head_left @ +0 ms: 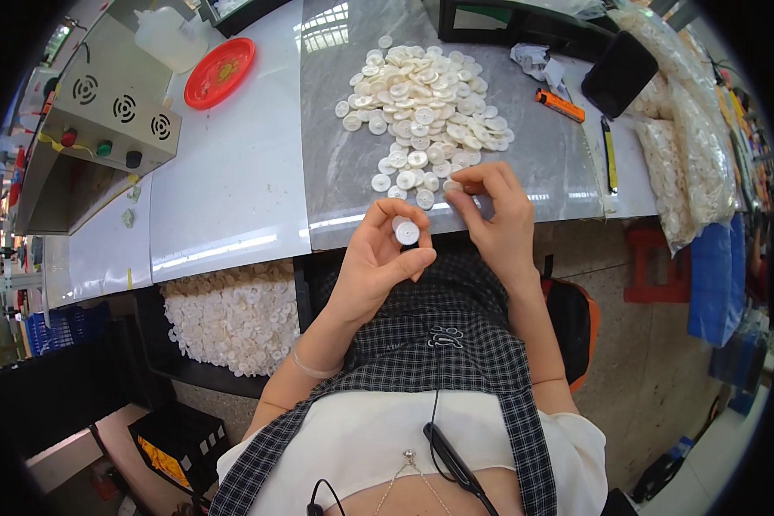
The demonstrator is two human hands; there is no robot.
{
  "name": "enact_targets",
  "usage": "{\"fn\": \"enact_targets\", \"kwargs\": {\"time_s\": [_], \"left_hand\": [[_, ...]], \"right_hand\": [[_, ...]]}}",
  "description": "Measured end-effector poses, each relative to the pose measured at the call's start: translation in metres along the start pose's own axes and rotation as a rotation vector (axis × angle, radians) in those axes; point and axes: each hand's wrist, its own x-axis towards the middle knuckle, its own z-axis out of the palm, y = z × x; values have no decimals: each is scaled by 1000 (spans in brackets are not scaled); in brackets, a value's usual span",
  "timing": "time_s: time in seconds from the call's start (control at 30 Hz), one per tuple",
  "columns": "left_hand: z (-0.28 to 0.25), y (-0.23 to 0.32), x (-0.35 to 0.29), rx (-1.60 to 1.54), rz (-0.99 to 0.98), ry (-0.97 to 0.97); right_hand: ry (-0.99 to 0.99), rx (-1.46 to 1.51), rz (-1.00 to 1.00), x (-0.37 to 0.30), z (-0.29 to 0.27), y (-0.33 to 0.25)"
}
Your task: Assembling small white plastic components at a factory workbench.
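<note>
A heap of small white round discs [430, 95] is spread over the grey tabletop in front of me, loose ones trailing toward the near edge. My left hand [378, 249] is closed around a few of the same discs [408, 232], one facing up with a tiny mark at its centre. To its right, just past the table's near edge, my right hand [494, 215] pinches a single white disc [452, 186] between thumb and fingertips. That disc is beside the lower end of the heap.
A black tray [159, 344] full of white discs sits below the table's edge at left. On the table are a red plate [220, 74], a metal box with knobs [103, 112], an orange marker-like tube [561, 105] and a yellow cutter [610, 155]. Bulging plastic bags [671, 172] stand at right.
</note>
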Motion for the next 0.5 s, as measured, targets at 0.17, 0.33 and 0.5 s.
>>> {"fn": "enact_targets", "kwargs": {"time_s": [0.17, 0.33, 0.5], "left_hand": [[-7, -2, 1, 191, 28, -25], [-2, -2, -1, 432, 144, 47], [-2, -5, 2, 429, 228, 58]], "right_hand": [[-59, 514, 195, -7, -6, -5], [-241, 811, 268, -11, -5, -21], [-278, 855, 270, -10, -3, -19]]}}
